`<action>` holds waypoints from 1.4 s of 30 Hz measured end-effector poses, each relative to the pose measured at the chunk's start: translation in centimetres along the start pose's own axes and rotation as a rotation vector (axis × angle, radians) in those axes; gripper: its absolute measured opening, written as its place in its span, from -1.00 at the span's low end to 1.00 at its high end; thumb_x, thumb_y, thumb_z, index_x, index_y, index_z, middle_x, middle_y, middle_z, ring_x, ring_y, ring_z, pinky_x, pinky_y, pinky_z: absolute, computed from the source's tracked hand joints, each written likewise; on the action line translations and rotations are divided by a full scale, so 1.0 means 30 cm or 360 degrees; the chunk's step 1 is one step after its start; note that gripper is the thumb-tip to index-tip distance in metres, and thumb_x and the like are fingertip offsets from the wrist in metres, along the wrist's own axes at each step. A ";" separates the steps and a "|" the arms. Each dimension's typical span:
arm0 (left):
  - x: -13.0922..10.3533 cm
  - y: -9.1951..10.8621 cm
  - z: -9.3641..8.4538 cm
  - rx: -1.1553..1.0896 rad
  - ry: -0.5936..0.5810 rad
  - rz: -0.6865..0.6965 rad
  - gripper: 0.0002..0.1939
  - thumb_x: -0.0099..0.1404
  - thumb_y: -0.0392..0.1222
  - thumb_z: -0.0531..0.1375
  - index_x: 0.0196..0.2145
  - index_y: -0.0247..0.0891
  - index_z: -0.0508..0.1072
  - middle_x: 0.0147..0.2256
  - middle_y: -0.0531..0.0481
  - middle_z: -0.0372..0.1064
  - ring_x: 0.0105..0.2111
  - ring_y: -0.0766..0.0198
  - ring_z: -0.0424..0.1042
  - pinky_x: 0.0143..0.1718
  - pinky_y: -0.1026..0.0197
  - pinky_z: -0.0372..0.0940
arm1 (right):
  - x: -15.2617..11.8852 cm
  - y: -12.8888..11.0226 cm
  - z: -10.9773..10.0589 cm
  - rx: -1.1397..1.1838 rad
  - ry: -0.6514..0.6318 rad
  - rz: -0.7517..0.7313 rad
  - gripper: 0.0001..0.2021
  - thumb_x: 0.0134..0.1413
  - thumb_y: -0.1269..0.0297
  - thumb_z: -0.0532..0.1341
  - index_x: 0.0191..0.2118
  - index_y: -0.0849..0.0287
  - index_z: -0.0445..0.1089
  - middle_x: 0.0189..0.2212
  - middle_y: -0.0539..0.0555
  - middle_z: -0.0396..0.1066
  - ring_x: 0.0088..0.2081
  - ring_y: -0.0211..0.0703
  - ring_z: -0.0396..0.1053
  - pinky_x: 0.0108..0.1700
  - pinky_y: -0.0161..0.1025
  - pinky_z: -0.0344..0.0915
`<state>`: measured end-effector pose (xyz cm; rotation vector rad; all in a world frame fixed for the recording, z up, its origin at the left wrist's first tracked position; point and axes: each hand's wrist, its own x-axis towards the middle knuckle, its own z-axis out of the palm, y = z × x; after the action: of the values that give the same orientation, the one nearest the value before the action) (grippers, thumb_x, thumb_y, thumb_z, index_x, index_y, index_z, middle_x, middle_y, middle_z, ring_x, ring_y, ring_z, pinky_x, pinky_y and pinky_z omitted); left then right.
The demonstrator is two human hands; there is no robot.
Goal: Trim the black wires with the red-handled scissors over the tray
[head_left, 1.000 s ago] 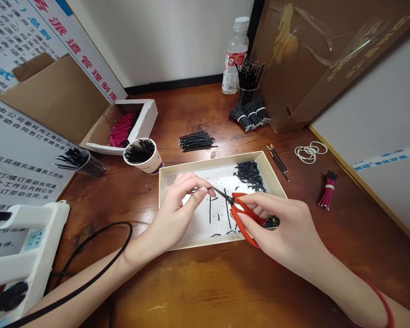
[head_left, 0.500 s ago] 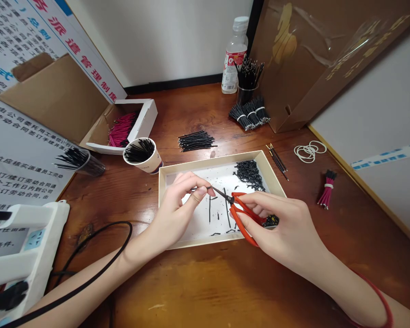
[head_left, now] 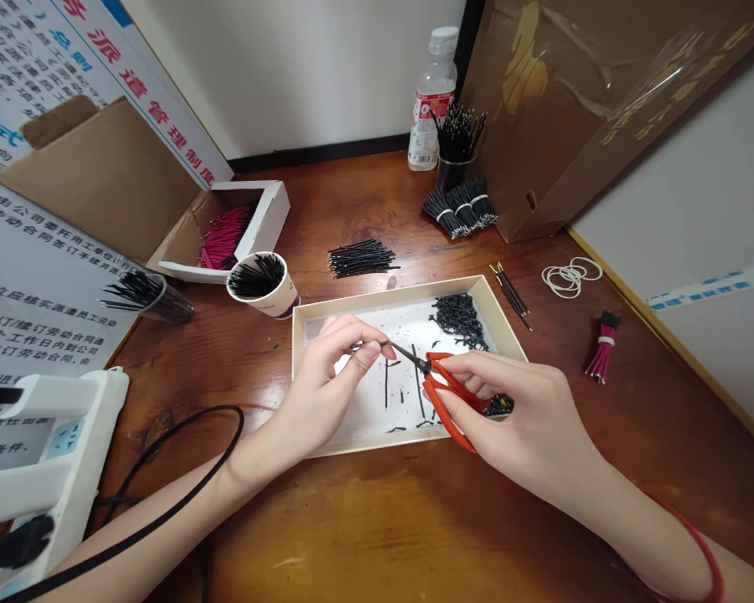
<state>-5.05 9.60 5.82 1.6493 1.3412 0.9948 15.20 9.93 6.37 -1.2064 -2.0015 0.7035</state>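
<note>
My left hand (head_left: 330,377) pinches a thin dark wire (head_left: 382,344) between thumb and forefinger, above the shallow box (head_left: 298,335). Fingers of my right hand (head_left: 528,410) are wrapped round the red handles of the scissors (head_left: 425,367), whose blades point left and meet the wire's end at my left fingertips. Inside the box, a pile of short black pieces (head_left: 458,321) lies at the back right, and another small dark pile (head_left: 498,405) is partly hidden by my right hand. Loose black strips and tiny scraps are scattered on the white bottom.
Behind the box lie black wires (head_left: 363,258). A paper cup (head_left: 281,293), plastic cup (head_left: 173,303) and white box of pink wires (head_left: 270,219) stand left. Back right are a bottle (head_left: 432,100) and bundles (head_left: 458,209); rubber bands (head_left: 570,276) lie right. A black cable (head_left: 163,519) crosses my left forearm.
</note>
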 end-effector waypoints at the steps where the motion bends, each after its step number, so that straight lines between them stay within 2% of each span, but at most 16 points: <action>1: 0.000 0.000 0.000 -0.0006 0.0002 0.0006 -0.76 0.42 -0.19 0.07 -0.36 -0.21 0.48 -0.33 -0.03 0.40 -0.23 0.16 0.29 -0.10 0.14 0.17 | 0.000 0.001 0.000 -0.0001 0.0002 0.0000 -0.96 0.04 0.40 0.25 -0.35 0.16 0.46 -0.58 -0.05 0.42 -0.59 -0.33 0.28 -0.57 -0.37 0.29; 8: -0.001 -0.003 0.002 -0.0037 0.0005 0.0019 -0.78 0.41 -0.23 0.09 -0.37 -0.22 0.48 -0.34 -0.01 0.39 -0.23 0.19 0.28 -0.11 0.17 0.16 | -0.003 0.002 0.000 0.0002 0.0010 -0.0019 -0.95 0.02 0.43 0.26 -0.35 0.18 0.46 -0.60 -0.07 0.38 -0.59 -0.35 0.26 -0.57 -0.39 0.27; 23: 0.003 -0.004 0.000 -0.0029 -0.0019 0.0027 -0.76 0.42 -0.23 0.08 -0.40 -0.23 0.45 -0.36 0.01 0.36 -0.25 0.20 0.25 -0.14 0.20 0.13 | -0.008 0.009 0.003 0.0023 0.0030 -0.0076 -0.87 0.00 0.51 0.28 -0.30 0.20 0.48 -0.54 -0.08 0.45 -0.57 -0.38 0.30 -0.54 -0.43 0.31; 42: -0.001 -0.011 -0.001 -0.0037 -0.0056 0.0051 -0.75 0.44 -0.22 0.06 -0.39 -0.22 0.43 -0.36 0.03 0.33 -0.24 0.22 0.22 -0.14 0.23 0.10 | -0.004 0.007 0.003 0.0003 0.0011 -0.0055 -0.92 0.01 0.47 0.26 -0.34 0.19 0.46 -0.58 -0.10 0.40 -0.58 -0.39 0.28 -0.56 -0.43 0.27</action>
<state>-5.21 9.62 5.53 1.6678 1.2793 0.9919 15.27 9.89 6.13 -1.1688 -2.0107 0.6828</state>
